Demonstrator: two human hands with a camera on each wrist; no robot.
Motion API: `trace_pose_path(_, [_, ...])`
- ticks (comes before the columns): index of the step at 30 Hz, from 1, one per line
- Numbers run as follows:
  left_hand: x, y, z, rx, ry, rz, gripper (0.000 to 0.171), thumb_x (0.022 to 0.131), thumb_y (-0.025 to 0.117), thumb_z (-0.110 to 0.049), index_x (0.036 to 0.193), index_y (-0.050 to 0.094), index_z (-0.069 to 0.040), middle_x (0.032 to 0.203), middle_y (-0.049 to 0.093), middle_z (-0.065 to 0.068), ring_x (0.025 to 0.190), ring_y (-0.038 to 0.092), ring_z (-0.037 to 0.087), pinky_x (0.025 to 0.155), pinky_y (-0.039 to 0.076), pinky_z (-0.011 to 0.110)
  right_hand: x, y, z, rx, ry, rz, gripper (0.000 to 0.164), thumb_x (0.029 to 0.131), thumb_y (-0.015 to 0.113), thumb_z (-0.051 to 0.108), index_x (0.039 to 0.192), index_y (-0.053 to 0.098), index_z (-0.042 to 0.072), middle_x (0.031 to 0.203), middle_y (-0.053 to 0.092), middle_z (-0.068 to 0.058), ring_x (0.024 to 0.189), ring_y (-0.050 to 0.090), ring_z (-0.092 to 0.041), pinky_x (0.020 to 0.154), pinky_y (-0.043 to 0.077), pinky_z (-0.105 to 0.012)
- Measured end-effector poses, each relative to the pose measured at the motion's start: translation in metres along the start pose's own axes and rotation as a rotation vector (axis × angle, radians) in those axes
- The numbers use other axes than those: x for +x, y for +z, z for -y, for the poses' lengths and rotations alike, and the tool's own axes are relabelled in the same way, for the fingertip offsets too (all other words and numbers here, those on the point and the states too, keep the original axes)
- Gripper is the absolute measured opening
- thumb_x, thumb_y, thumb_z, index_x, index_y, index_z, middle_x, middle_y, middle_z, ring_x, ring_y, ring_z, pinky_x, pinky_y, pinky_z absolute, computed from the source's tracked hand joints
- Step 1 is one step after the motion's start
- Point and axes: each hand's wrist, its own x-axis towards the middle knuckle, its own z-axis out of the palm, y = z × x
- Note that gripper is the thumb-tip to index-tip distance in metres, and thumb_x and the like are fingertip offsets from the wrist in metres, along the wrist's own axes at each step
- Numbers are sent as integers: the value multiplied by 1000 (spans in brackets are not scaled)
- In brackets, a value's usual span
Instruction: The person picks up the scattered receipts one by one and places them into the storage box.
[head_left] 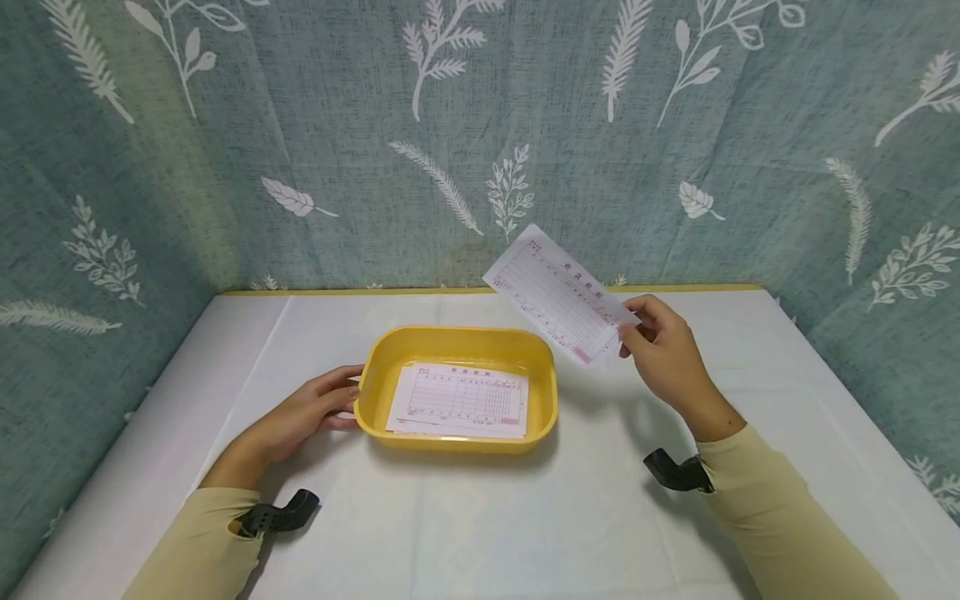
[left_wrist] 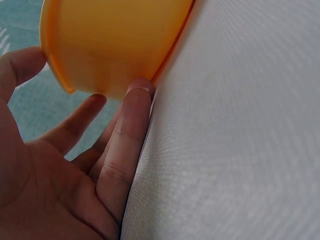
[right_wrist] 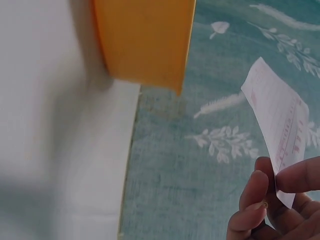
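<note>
My right hand (head_left: 663, 354) pinches a receipt slip (head_left: 558, 296) by its lower right corner, between thumb and fingers. The slip is a white sheet with red printed lines and characters, held tilted in the air behind and right of the yellow basin (head_left: 456, 446). In the right wrist view the slip (right_wrist: 280, 117) bends slightly above the fingertips. At the basin's left end, my left hand (head_left: 307, 408) rests its fingertips against the outer wall. The left wrist view shows the thumb (left_wrist: 25, 65) at the rim and the lower fingers along the tabletop. More receipt slips (head_left: 457, 400) lie stacked inside the basin.
A white cloth covers the table (head_left: 465, 525). Behind it and at both sides hangs a blue-green curtain (head_left: 337, 125) with white leaf patterns. Black straps with curved mounts (head_left: 678, 471) sit on both sleeves.
</note>
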Motion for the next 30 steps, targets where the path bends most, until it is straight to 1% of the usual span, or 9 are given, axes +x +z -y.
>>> trace_pose_path(3, [1,0,0,2,-6,2,60,106,48,-25,155,25,1,146,41,34,101,66,7,86,59,24,1,6,4,18,6,7,21,100,50,6,119,57,-1,111,69,-22,73,60,-21,65,53,-26])
trace_pose_path(8, [1,0,0,6,-17,0,60,106,48,-25,156,26,0,145,42,33,101,66,8,85,59,25,1,17,9,30,16,17,21,100,49,5,119,58,1,113,70,-19,77,61,-30,65,53,-29])
trace_pose_path(11, [1,0,-1,7,-14,-6,59,106,48,-25,155,26,-1,145,42,33,100,66,8,85,59,24,1,21,10,42,18,23,21,100,49,6,119,57,1,114,69,-19,79,61,-32,65,53,-28])
trace_pose_path(16, [1,0,0,11,-22,-12,60,106,48,-25,156,25,0,146,41,34,98,66,7,84,59,23,-1,25,11,70,37,44,21,100,50,6,119,58,1,114,69,-19,78,60,-31,67,53,-26])
trace_pose_path(22, [0,-1,0,22,-23,-22,61,106,48,-26,156,25,0,147,40,34,101,65,6,85,59,24,-4,28,13,103,22,69,19,100,50,5,117,58,1,109,69,-19,76,59,-28,65,53,-26])
trace_pose_path(27, [1,-1,0,19,-18,-14,61,106,49,-26,155,25,1,148,40,34,102,65,7,85,59,25,-6,34,11,104,25,93,18,99,51,4,115,58,2,106,69,-18,76,59,-33,64,52,-26])
trace_pose_path(30, [1,0,0,19,-21,-15,61,106,49,-26,156,25,0,148,40,34,102,66,6,85,59,24,-6,37,10,101,25,108,18,99,52,4,115,59,3,102,69,-18,75,59,-35,60,49,-26])
